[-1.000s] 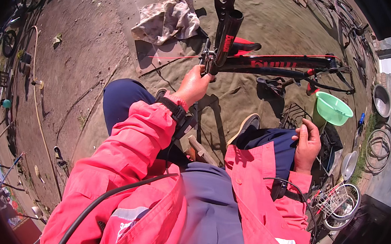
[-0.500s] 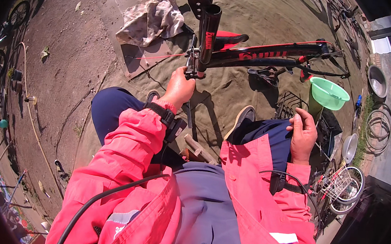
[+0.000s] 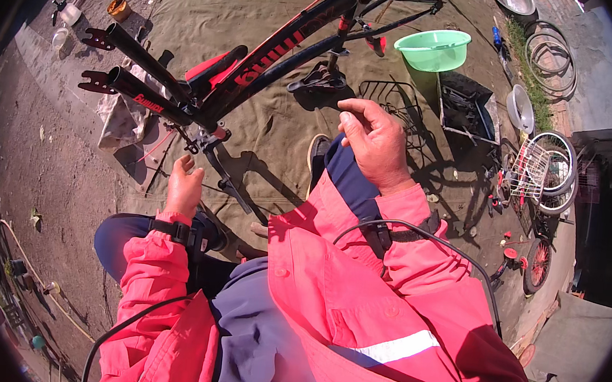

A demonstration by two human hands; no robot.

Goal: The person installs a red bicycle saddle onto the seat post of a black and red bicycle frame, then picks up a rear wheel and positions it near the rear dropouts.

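One bicycle frame (image 3: 268,61): just beyond left fingers (image 3: 184,166), apart from right fingers (image 3: 364,108).

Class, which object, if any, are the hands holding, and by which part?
Nothing visible is held: the left hand and right hand both look empty.

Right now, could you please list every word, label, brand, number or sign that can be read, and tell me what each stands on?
I won't copy out wording, only say where it stands:
Large red lettering on the black bicycle frame.
Smaller red lettering on the lower fork leg in the picture.
Any other markings are too small or blurred to read.
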